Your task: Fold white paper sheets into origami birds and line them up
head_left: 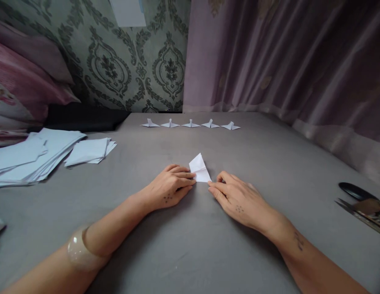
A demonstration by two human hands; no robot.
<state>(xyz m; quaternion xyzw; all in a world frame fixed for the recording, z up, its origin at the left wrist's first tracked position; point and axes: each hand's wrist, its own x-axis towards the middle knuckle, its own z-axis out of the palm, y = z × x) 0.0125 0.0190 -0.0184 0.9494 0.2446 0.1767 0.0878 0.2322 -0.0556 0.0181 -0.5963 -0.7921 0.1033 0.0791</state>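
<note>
Five folded figures (190,124), apparently done, line the far edge of the tabletop (190,249); mid-tabletop, your part-folded paper (200,169): right hand (239,199) pinching its near-right corner, left hand (173,185) touching, pinch unclear; square sheets (87,151) remain leftward.

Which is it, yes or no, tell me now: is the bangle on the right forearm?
No, the bangle circles the left forearm.

folded paper (202,174) partly hidden by left hand (174,183), wall sheet (128,13) cropped above
</note>
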